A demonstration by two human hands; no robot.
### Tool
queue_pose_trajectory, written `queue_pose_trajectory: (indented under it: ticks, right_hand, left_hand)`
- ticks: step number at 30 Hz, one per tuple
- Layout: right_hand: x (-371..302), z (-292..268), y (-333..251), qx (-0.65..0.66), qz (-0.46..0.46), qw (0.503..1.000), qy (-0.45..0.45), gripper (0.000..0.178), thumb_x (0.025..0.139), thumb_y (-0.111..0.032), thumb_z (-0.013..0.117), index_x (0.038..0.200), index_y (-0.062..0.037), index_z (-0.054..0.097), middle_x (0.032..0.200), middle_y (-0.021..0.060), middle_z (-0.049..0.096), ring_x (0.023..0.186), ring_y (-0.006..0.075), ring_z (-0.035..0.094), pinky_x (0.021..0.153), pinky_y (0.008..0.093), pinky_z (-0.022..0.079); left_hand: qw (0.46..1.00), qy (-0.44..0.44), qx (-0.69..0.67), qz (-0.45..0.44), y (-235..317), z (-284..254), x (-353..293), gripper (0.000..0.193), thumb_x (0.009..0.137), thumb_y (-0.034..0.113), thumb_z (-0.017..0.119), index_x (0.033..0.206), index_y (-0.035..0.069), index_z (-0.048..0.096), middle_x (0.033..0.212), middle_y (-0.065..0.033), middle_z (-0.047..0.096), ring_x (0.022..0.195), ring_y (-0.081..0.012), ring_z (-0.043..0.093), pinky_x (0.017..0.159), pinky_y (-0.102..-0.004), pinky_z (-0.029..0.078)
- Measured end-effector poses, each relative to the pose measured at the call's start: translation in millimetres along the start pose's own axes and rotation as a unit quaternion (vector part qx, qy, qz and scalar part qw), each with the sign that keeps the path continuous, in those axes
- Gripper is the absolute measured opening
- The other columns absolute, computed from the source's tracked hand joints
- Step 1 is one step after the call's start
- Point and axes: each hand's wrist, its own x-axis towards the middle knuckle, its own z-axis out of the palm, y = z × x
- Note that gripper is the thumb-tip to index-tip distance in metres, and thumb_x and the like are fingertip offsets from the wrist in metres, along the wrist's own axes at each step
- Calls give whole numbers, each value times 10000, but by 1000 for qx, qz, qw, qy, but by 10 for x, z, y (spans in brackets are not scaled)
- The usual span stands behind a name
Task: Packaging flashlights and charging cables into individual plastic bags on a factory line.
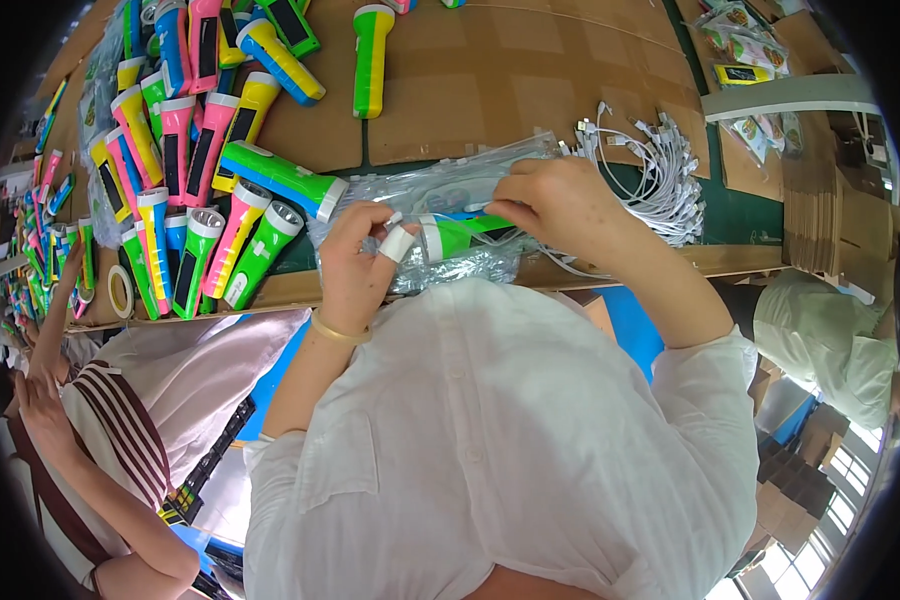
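Lying roughly nine-to-three, the green flashlight point(452, 239) sits at three o'clock from my nearer left hand point(356, 262), whose grip I cannot tell. My right hand's point(550, 203) fingers pinch together, seemingly on a white cable point(476, 208).

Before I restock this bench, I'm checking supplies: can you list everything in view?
Near flashlight: one, mainly green, white rim, centre near edge
Plastic bags: several, clear, centre
White cables: many, white, right of centre
Flashlight pile: many overlapping, mixed green, pink, yellow, blue, left
Lone flashlight: one, green and yellow, top centre
Far flashlights: many, mixed colours, far left
Tape roll: one, yellowish, left near edge
Cardboard sheets: several, brown, on the table
Bagged goods: several, multicoloured, upper right
Cartons: stack, brown, right
Other people: at least two, light clothing, left and right
Left hand: one, white finger wraps, left of near flashlight
Right hand: one, bare, at its right end
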Motion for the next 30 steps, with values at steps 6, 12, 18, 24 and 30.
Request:
queue_pose_trajectory:
  ticks: [6, 12, 18, 24, 30]
  right_hand:
    - [404, 62, -165, 341, 4, 929, -142, 238, 884, -204, 737, 1054, -61, 652, 876, 88, 634, 701, 299, 625, 620, 392, 496]
    - [447, 412, -247, 258, -151, 954, -1, 173, 899, -181, 724, 972, -41, 652, 786, 89, 594, 673, 281, 588, 587, 366, 462]
    - [25, 100, 191, 174, -49, 983, -21, 161, 873, -156, 753, 944, -20, 702, 831, 112, 614, 716, 287, 612, 609, 370, 477]
    - [-348, 51, 500, 160, -8, 987, 3, 138, 874, -109, 744, 962, -12, 700, 942, 116, 678, 841, 309, 673, 719, 358, 534]
    - [-379, -32, 491, 190, -24, 980, -49, 136, 889, -102, 721, 973, -10, 666, 917, 142, 682, 826, 331, 659, 704, 355, 523]
  left_hand:
    - [999, -12, 22, 40, 80, -6, -38, 135, 830, -39, 715, 958, -2, 693, 919, -112, 706, 792, -224, 670, 733, -312, 546]
    - [999, -11, -24, 22, 105, -45, -39, 155, 822, -63, 700, 962, 3, 704, 958, -113, 720, 843, -223, 685, 770, -309, 551]
    - [992, 32, -96, -69, -45, -103, -143, 128, 808, -62, 711, 922, -6, 698, 941, -116, 718, 830, -215, 679, 772, -296, 537]
    - [999, -17, -9, 51, -53, -155, 187, 98, 835, -8, 690, 933, -12, 689, 970, -139, 700, 897, -281, 659, 840, -349, 523]
    - [972, -160, 156, 80, -200, 257, 605, 267, 774, 54, 747, 1032, 8, 695, 1066, -168, 673, 1016, -387, 614, 899, -432, 500]
